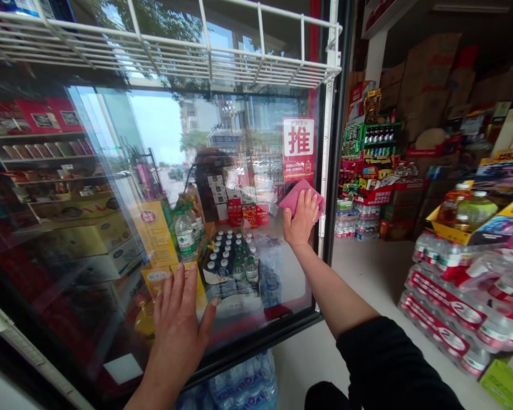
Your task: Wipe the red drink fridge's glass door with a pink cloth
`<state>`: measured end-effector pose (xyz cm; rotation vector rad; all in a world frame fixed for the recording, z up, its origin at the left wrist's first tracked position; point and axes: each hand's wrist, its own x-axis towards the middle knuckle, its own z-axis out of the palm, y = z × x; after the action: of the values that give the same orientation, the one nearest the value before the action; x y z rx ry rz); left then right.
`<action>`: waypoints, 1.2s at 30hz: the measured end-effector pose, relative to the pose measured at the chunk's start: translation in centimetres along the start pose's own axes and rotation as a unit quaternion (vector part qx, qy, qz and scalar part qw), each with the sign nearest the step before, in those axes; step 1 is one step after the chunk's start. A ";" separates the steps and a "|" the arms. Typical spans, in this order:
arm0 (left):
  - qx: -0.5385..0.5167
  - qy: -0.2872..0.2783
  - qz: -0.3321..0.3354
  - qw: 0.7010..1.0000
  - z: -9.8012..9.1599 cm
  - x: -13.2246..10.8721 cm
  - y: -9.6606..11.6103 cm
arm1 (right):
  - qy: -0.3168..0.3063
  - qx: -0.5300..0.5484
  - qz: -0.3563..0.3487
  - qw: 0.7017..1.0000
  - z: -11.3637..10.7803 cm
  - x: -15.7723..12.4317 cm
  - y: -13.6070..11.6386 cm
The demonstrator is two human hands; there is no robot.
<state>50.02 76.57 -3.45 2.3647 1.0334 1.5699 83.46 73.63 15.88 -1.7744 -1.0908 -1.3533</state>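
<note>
1. A large clear glass door (154,136) in a black frame (342,102) fills the left and centre of the picture, leaning in view, with trees, sky, bottles and boxes showing in or through the pane.
2. A white coated-wire rack (207,51) crosses the top left and centre, and a red-and-white rectangular sticker (298,149) sits on the glass right of centre.
3. The room opens on the right: brown cardboard boxes (430,80) piled at upper right, red-labelled plastic-wrapped bottle packs (453,307) stacked at lower right, and a pale smooth floor (354,273) between them and the door. Blue-printed plastic-wrapped bottles (243,381) lie at bottom centre.
4. The soft pink cloth (291,196) is right of centre, against the glass just below the sticker. One corner points up, another left; no clear long axis shows, as fingers cover its lower part.
5. The right hand (301,222), below a black sleeve (393,353), holds the cloth to the pane, fingers nearly straight and close together, thumb apart on the left.
6. The left hand (179,319), lower left of centre, is spread wide and holds nothing, palm towards the glass; whether it touches is unclear.
</note>
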 end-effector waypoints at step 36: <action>-0.009 -0.011 -0.019 1.000 0.9 -1.3 -0.8 | -0.048 -0.045 -0.076 0.995 -0.6 -0.1 -1.3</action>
<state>50.07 76.61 -5.21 2.3316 1.0500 1.5292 82.05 73.60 15.94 -1.8692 -1.2568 -1.4394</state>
